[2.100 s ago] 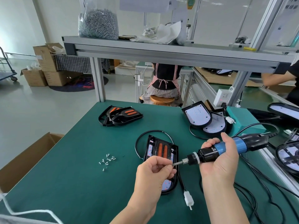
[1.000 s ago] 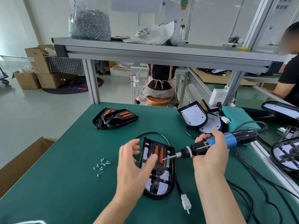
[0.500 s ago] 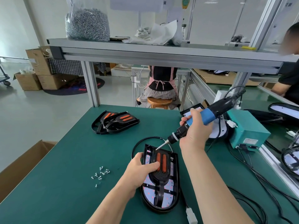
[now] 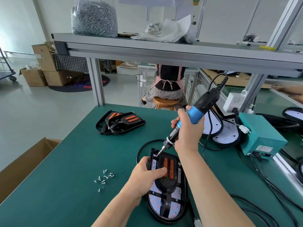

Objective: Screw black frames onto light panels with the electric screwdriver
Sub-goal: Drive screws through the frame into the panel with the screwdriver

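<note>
Writing: teal box (image 4: 262, 136) at right has a small front label, too small to read. No brand is legible on the screwdriver (image 4: 199, 108).

Materials and shapes:
- Table (image 4: 73, 161) has a matte green top.
- Panel (image 4: 154, 199) lies flat at near centre. It is a long oval with a squared far end: a black rim around a white board dotted red.
- Frame (image 4: 167, 184) sits on top of the panel. It is glossy black plastic with two orange strips (image 4: 171, 171) set in its raised middle.
- Screws (image 4: 105, 176) are small, silver and loose, on the table left of the panel.
- More frames (image 4: 120, 122) are stacked at the far left. Bare panels (image 4: 224, 136) overlap at the far right, beside the teal box.
- A clear bag of screws (image 4: 94, 15) stands on the grey metal shelf (image 4: 164, 46).
- The screwdriver has a black barrel, a blue collar and a black cord.

Hands:
- Left hand (image 4: 144, 177) is palm down. The thumb lies across the frame, touching the nearer orange strip. The fingers bend over the panel's left rim, clamping it to the table.
- Right hand (image 4: 188, 133) is wrapped tight round the blue collar and lower barrel. The tool tilts up to the right, with the bit tip down on the frame's far-left corner.
</note>
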